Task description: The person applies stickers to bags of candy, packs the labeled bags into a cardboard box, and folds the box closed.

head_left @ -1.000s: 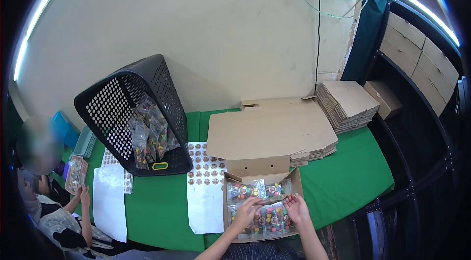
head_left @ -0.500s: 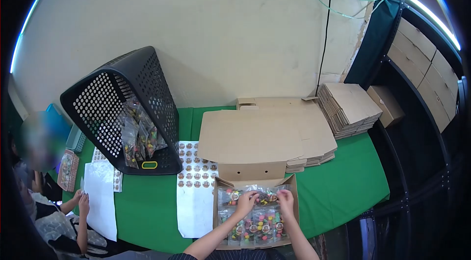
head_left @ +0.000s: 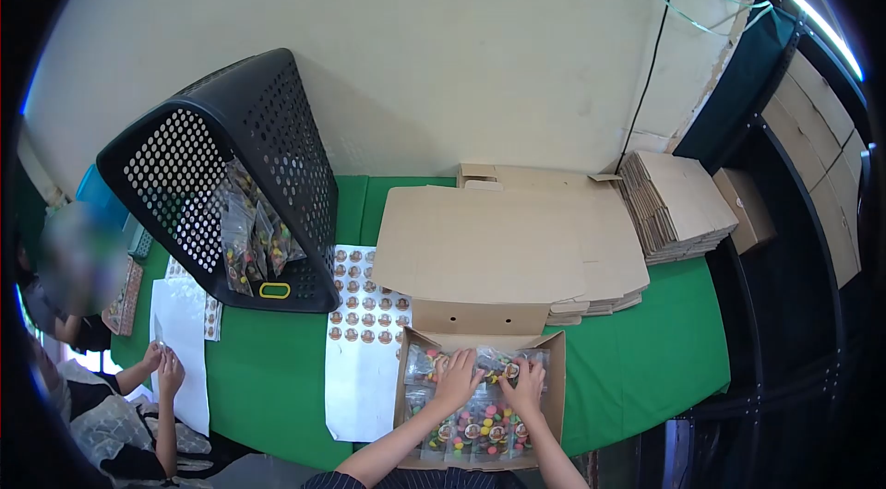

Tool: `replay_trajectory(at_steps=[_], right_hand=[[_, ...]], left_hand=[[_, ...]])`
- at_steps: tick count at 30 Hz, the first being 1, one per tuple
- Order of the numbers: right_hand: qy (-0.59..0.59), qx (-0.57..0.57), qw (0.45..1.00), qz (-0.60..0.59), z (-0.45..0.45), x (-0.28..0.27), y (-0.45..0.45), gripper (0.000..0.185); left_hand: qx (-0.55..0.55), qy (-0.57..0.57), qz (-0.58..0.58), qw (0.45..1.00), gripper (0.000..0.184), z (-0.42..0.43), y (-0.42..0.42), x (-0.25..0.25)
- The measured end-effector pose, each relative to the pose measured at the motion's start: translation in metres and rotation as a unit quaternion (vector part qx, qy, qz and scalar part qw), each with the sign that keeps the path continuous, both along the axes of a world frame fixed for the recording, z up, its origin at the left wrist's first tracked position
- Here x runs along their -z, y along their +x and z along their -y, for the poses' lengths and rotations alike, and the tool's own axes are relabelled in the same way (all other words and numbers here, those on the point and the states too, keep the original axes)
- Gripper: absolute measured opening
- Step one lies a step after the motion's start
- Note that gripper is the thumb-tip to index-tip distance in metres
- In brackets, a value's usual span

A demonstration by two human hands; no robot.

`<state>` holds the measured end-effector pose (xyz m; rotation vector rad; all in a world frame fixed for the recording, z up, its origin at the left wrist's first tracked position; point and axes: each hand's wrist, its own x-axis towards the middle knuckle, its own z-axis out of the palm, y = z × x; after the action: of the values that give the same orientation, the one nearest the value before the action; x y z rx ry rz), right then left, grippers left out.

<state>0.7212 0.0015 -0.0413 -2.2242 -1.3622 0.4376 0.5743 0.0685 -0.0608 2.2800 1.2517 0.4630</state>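
An open cardboard box [head_left: 556, 387] holds clear plastic bags of colourful candies [head_left: 480, 424], laid in two rows with round stickers on several of them. My left hand [head_left: 456, 380] lies on the upper row, its fingers stretched out over the bags. Close beside it, my right hand [head_left: 524, 387] rests on another bag [head_left: 498, 363] in that row, fingers apart and pointing down. Both hands touch the bags from above, and parts of the bags are hidden under them.
A black perforated basket [head_left: 314, 157] lies tipped with more candy bags [head_left: 249, 240] inside. Sticker sheets [head_left: 365, 378] lie left of the box. Flat cardboard [head_left: 489, 240] and a folded stack [head_left: 678, 198] stand behind. At the left, another person's hands [head_left: 164, 369] hold something small.
My hands have gone from fingertips at the top bags to lying flatter on them. My right hand has shifted inward, closer to the left. The camera view has tilted slightly.
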Motion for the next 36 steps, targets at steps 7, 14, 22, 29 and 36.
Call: replay_trajectory(at_steps=[7, 14, 22, 29, 36], right_hand=[[0.035, 0.026, 0.967, -0.251, -0.027, -0.052, 0.036, 0.020], [0.123, 0.122, 0.985, 0.007, -0.116, -0.002, 0.163, 0.040], [-0.131, 0.234, 0.960, 0.083, -0.153, -0.042, 0.159, 0.055], [0.099, 0.068, 0.922, -0.367, -0.132, -0.031, 0.203, 0.036], [0.168, 0.097, 0.885, -0.423, -0.069, -0.081, 0.150, 0.037]], left_hand=[[-0.029, 0.039, 0.176, 0.983, 0.034, -0.034, -0.022, -0.066], [-0.311, -0.145, 0.413, 0.844, 0.050, -0.144, -0.083, -0.018], [-0.357, -0.332, 0.511, 0.708, 0.038, -0.196, -0.096, 0.029], [-0.259, -0.280, 0.578, 0.722, 0.011, -0.168, -0.087, -0.032], [-0.222, -0.259, 0.550, 0.762, 0.013, -0.115, -0.111, -0.051]])
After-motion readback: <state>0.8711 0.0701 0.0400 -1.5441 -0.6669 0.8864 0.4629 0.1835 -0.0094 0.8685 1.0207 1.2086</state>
